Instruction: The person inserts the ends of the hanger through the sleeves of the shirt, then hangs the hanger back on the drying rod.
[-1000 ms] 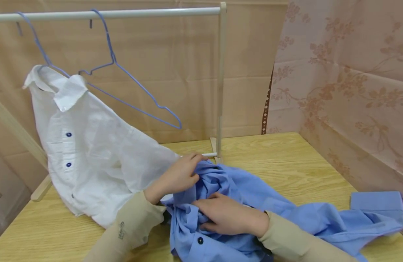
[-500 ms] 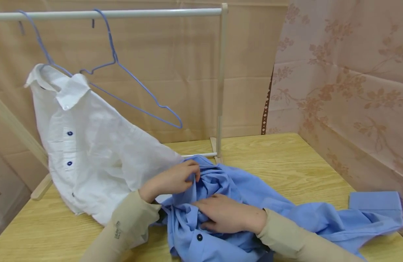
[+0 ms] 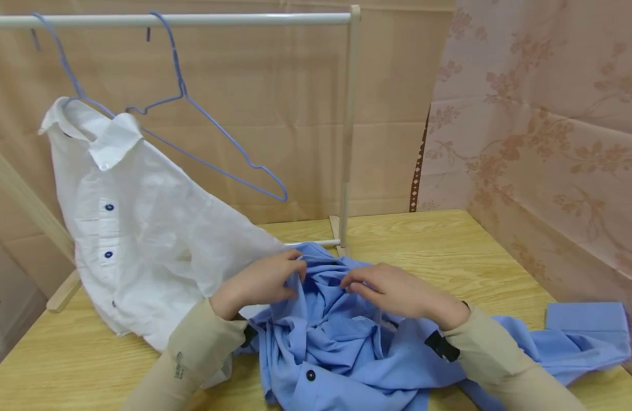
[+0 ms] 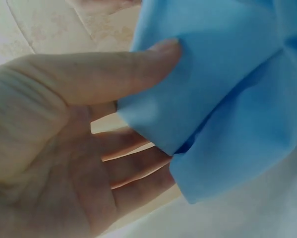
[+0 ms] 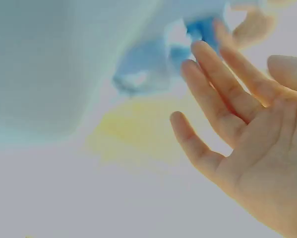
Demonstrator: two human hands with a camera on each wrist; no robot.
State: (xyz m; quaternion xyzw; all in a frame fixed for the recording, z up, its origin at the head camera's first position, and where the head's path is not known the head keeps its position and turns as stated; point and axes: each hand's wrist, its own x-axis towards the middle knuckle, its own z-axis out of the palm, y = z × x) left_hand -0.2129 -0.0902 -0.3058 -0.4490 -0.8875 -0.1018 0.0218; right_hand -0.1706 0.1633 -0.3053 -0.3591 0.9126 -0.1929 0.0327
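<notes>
A crumpled blue shirt (image 3: 347, 337) lies bunched on the table, one sleeve stretched out to the right with its cuff (image 3: 585, 317) at the table's edge. My left hand (image 3: 259, 285) pinches an edge of the shirt; in the left wrist view the thumb lies on the blue cloth (image 4: 222, 89) with the fingers behind it. Above the bunched cloth hovers my right hand (image 3: 398, 288). In the right wrist view its fingers (image 5: 217, 89) are spread and loosely bent, with nothing in them. A black button (image 3: 310, 375) shows on the shirt's near part.
A white shirt (image 3: 141, 228) hangs tilted from a blue hanger (image 3: 64, 63) on the rack's white rail (image 3: 244, 19). Beside it a bare blue hanger (image 3: 213, 131) hangs on the same rail. The rack's wooden post (image 3: 348, 131) stands behind the blue shirt on the wooden table (image 3: 429, 245).
My right hand has let go of the bunched cloth and risen up and to the right. My left hand has shifted slightly left along the shirt's edge, still gripping the cloth.
</notes>
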